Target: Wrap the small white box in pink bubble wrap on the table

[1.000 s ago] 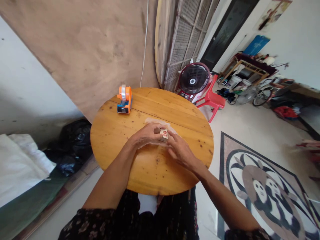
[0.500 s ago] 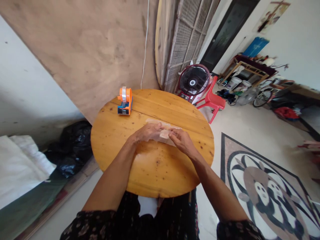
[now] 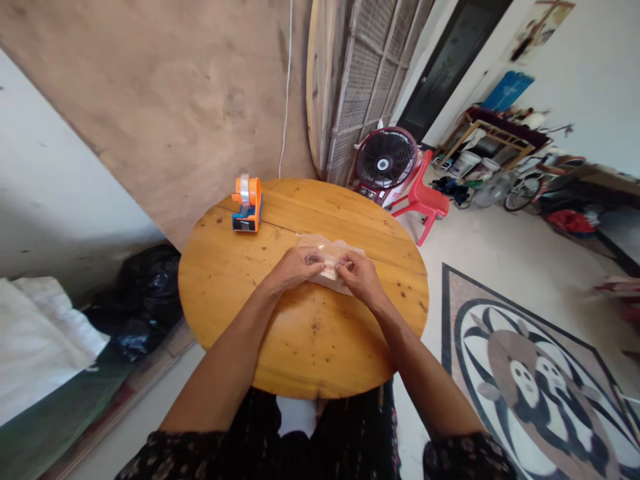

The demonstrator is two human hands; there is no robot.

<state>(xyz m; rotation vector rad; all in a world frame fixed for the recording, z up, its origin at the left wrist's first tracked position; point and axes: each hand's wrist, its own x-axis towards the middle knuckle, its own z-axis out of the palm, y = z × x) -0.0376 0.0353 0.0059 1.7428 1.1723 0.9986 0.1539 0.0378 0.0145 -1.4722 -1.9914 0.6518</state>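
My left hand [image 3: 294, 267] and my right hand [image 3: 359, 277] meet over the middle of a round wooden table [image 3: 240, 280]. Both pinch a clear plastic bag [image 3: 332, 258] that lies between them on the wood. Something small and pale sits inside the bag, mostly hidden by my fingers. An orange and blue tape dispenser [image 3: 246, 203] stands at the table's far left edge, well apart from both hands.
A large plywood sheet [image 3: 165, 100] leans behind the table. A red floor fan [image 3: 385, 163] and red plastic chair [image 3: 425, 200] stand to the right. Black bags [image 3: 147, 300] lie on the floor at left. A patterned rug [image 3: 530, 380] covers the floor at right.
The small box with a red mark, plainly visible a second ago between my fingers, is now covered by the clear bag. Both hands have shifted slightly farther away on the table.
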